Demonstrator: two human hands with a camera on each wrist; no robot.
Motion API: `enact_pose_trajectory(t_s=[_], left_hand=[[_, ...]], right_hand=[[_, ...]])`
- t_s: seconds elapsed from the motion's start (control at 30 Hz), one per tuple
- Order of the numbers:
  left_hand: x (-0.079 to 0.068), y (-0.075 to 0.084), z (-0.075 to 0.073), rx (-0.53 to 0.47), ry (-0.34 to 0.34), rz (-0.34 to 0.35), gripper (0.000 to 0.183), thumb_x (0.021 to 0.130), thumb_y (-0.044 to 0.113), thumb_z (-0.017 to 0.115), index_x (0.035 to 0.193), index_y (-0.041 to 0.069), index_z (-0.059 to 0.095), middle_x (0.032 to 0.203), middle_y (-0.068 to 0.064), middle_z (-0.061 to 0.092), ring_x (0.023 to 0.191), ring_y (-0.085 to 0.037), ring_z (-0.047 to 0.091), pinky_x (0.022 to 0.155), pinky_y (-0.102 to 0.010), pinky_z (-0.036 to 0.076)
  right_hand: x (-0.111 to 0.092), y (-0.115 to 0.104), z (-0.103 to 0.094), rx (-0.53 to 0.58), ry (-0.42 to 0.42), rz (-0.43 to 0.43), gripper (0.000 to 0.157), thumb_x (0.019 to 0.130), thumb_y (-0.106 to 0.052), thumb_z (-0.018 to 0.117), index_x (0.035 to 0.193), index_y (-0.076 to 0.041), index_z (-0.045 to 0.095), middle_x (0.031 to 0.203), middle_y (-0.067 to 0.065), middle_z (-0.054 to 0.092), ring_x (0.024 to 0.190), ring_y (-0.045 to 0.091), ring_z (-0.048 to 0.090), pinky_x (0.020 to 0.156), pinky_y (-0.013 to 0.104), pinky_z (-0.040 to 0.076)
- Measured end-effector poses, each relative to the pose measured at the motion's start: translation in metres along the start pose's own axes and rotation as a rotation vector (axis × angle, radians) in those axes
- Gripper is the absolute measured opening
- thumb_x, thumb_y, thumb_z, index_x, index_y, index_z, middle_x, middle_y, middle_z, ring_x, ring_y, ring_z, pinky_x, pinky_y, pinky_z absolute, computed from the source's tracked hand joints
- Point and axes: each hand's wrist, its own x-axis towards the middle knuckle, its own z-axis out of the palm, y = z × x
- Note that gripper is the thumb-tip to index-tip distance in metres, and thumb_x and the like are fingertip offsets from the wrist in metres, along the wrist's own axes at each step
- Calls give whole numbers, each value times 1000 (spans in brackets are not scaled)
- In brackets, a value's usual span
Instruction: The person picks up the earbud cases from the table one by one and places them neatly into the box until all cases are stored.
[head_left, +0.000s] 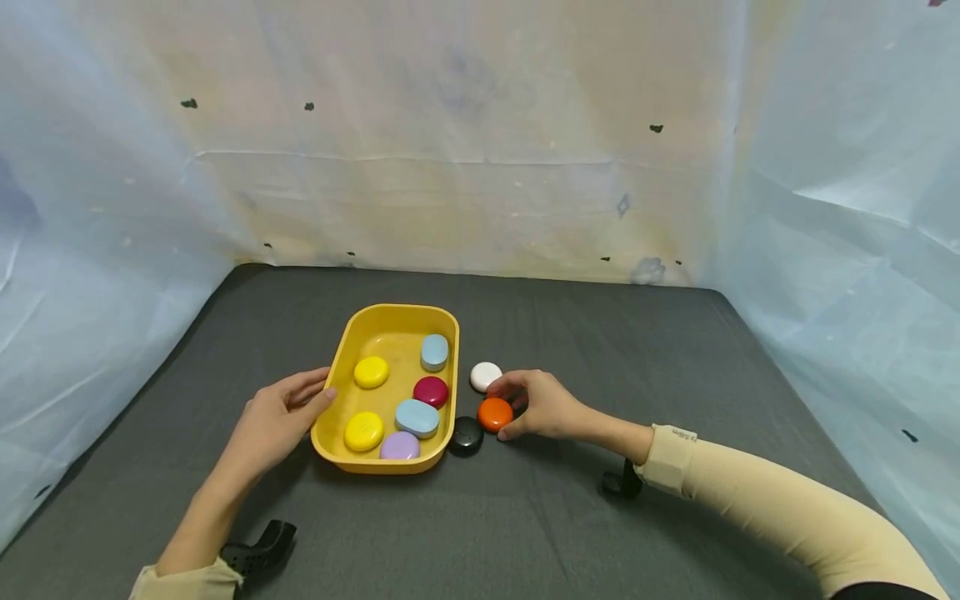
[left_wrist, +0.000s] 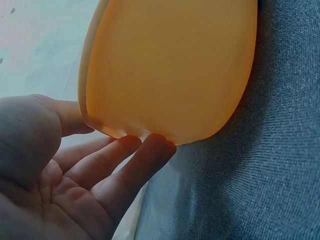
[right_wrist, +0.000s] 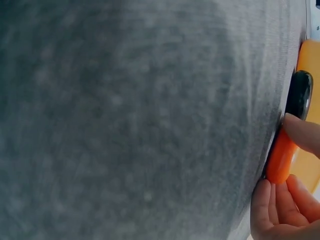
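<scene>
A yellow rectangular tray (head_left: 393, 323) stands on the dark cloth. My left hand (head_left: 272, 421) grips its left side, thumb over the rim and fingers against the outer wall (left_wrist: 170, 75). Inside lie two yellow discs (head_left: 371, 372), two light blue oval pieces (head_left: 417, 418), a dark red disc (head_left: 431, 391) and a lilac one (head_left: 400, 446). Right of the tray, my right hand (head_left: 543, 406) holds an orange disc (head_left: 495, 414) by its edges, between thumb and fingers, at the cloth. A black disc (head_left: 467, 437) sits beside it, near the tray's wall. A white disc (head_left: 485, 377) lies just behind.
Grey cloth (head_left: 600, 333) covers the table. Pale plastic sheeting (head_left: 450, 167) rises at the back and on both sides. A black strap piece (head_left: 261, 546) is on the left wrist and another (head_left: 622, 482) on the right.
</scene>
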Motion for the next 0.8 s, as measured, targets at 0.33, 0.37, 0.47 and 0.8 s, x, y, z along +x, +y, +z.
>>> enact_pose_trajectory(t_s=[0.33,0.37,0.47,0.8], left_hand=[[0,-3,2,-1,11,18,64,99,46,56,146,4,46,134,-17,58,121,-35,55,92,-50,50],[0,-4,2,-2,10,21,64,99,46,56,146,4,46,134,-17,58,121,-35,55,92,-50,50],[-1,-4,2,-1,9,22,64,99,47,56,146,4,46,133,-18,58,121,-34,56,92,-50,50],[-1,-1,0,11,7,15,65,99,47,56,146,3,45,133,-19,58,121,-35,56,91,-50,50]], right_hand=[[-6,0,-13,52,4,5,55,70,-6,89,120,-1,65,114,7,66,99,23,65,87,37,54],[-7,0,-15,56,8,3,56,70,-5,89,120,-1,65,114,8,66,100,23,65,87,38,54],[-11,-1,-19,59,24,-6,56,69,-5,89,120,0,65,113,8,66,100,24,65,87,42,54],[-14,-5,-24,27,57,-2,55,69,-6,89,119,-2,66,110,5,67,98,22,64,88,45,53]])
